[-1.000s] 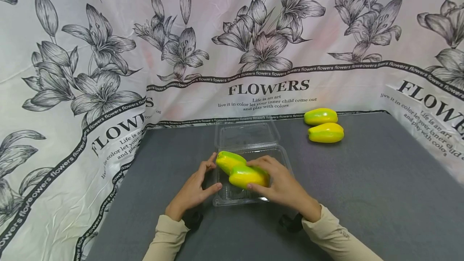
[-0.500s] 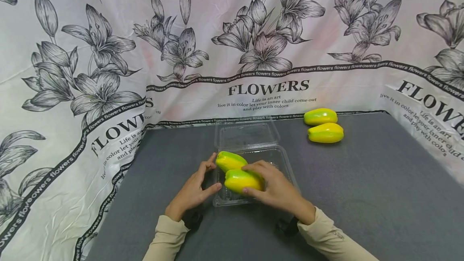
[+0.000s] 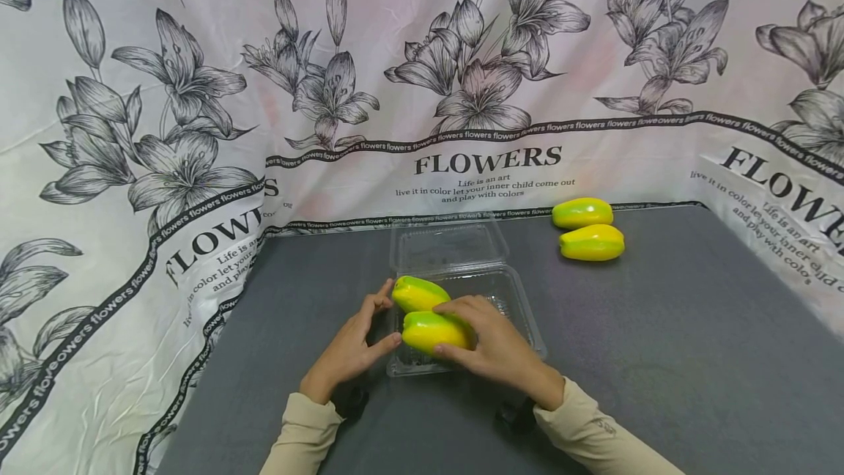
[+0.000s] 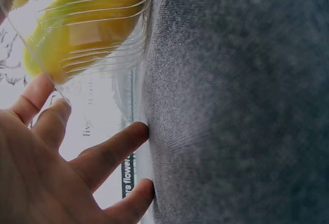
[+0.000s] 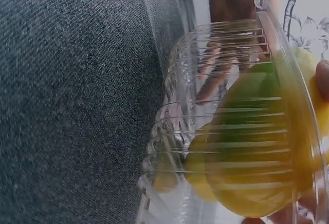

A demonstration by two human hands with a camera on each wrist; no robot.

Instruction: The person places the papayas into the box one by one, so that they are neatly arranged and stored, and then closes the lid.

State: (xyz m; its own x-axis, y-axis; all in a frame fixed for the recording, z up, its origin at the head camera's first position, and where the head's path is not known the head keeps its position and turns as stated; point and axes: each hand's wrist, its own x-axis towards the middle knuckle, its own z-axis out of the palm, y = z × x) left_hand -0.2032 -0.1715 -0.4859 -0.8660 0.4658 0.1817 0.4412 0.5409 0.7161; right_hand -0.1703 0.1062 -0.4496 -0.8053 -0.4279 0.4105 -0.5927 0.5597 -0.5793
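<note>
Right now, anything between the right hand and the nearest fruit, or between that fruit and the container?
Nothing visible: right hand grips nearest fruit directly, inside the container; lid open behind, second fruit just beyond. Bottom contact unclear.

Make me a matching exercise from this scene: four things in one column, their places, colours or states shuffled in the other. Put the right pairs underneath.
Column one
1. Left hand
2. Tabletop
3. Clear plastic lid
4. Right hand

Column two
A. Open, at the far side of the container
B. Holding a yellow-green fruit
C. Beside the container's left edge
D. Dark grey

Right pairs: 1-C, 2-D, 3-A, 4-B
</note>
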